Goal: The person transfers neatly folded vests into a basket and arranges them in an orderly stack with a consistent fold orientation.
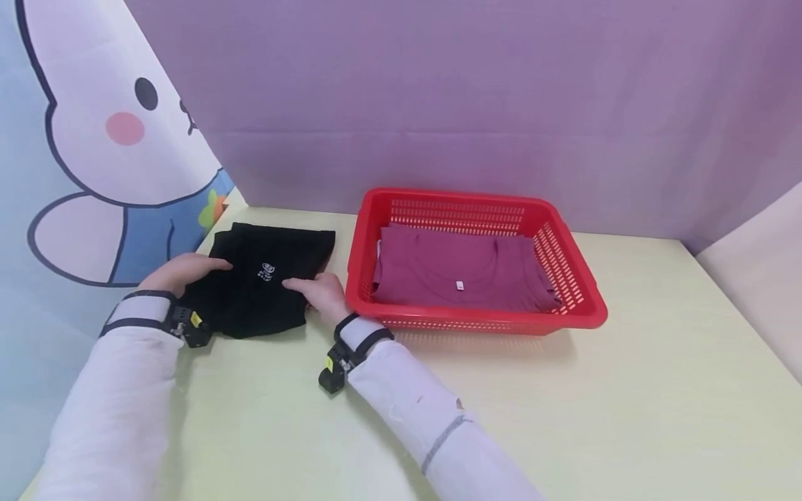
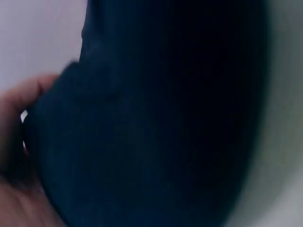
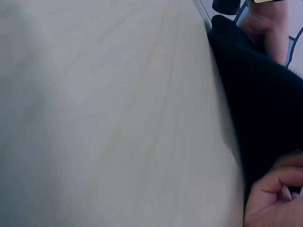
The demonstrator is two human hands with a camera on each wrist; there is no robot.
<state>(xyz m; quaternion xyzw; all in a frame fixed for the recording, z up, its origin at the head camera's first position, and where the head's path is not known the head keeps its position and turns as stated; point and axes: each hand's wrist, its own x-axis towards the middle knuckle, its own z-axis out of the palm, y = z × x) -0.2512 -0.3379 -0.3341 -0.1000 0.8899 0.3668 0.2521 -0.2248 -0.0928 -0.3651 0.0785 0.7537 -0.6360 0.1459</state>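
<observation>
A folded black garment (image 1: 276, 257) with a small white print lies at the left of the table, its edges partly lifted. My left hand (image 1: 182, 271) grips its left edge, thumb on top and the other fingers hidden by the cloth. At the right edge, my right hand (image 1: 322, 293) pinches the fabric with the thumb over it. Dark cloth (image 2: 142, 118) fills most of the left wrist view, the left hand (image 2: 23, 156) beside it. In the right wrist view, curled fingers of the right hand (image 3: 277, 198) hold the garment's side (image 3: 265, 104).
Right beside my right hand stands a red plastic basket (image 1: 476, 321) with perforated sides. Inside it lies a folded purple T-shirt (image 1: 438, 264) with a small white label. A purple curtain (image 1: 438, 104) hangs behind the pale table (image 1: 626, 403), and a cartoon-printed cloth (image 1: 81, 209) covers the left side.
</observation>
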